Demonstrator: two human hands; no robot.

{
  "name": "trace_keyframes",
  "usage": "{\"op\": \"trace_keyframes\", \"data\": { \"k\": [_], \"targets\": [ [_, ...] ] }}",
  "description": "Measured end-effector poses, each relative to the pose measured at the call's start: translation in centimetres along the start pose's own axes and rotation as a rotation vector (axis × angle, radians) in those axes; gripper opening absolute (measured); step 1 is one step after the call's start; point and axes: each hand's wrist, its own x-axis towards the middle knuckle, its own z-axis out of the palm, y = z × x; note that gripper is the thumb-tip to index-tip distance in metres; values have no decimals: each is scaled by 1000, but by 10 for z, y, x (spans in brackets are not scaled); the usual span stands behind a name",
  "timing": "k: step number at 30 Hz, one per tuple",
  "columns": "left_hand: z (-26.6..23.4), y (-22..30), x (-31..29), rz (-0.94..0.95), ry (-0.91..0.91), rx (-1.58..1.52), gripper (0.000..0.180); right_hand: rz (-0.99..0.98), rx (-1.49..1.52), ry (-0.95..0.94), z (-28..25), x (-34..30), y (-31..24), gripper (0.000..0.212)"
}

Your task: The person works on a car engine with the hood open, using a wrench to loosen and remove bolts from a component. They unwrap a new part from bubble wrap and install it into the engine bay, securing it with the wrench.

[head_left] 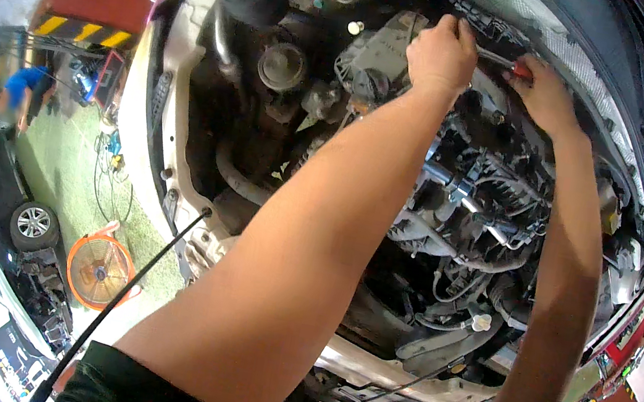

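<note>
The red-handled tool (pixel 521 68) is near the far edge of the engine bay (pixel 395 375), your right hand (pixel 545 98) wrapped around its handle. Your left hand (pixel 441 57) curls by its metal shaft; I can't tell what it grips. Your left forearm (pixel 322 201) blocks the engine's middle. Past the bay's left edge, a black rod (pixel 130 281) slants beside an orange fan (pixel 100 270).

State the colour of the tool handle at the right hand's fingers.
The tool handle at the bare right hand is red, shown best in the head view.
</note>
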Motion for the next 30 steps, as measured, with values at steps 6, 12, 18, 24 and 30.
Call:
{"op": "trace_keyframes", "data": {
  "k": [6,12,18,24,30],
  "targets": [
    [3,0,1,16,10,-14,37,282,-121,173,38,7,-7,40],
    [-15,16,-1,-68,-195,-17,38,350,-117,189,38,-30,-16,39],
    [-11,9,3,-8,-143,2,41,286,-218,189,51,-37,-8,39],
    [-12,4,1,-36,-139,0,40,361,-218,198,54,-56,-34,40],
    [-14,8,2,-47,-143,-22,41,363,-212,148,48,-55,-31,49]
  ]
}}
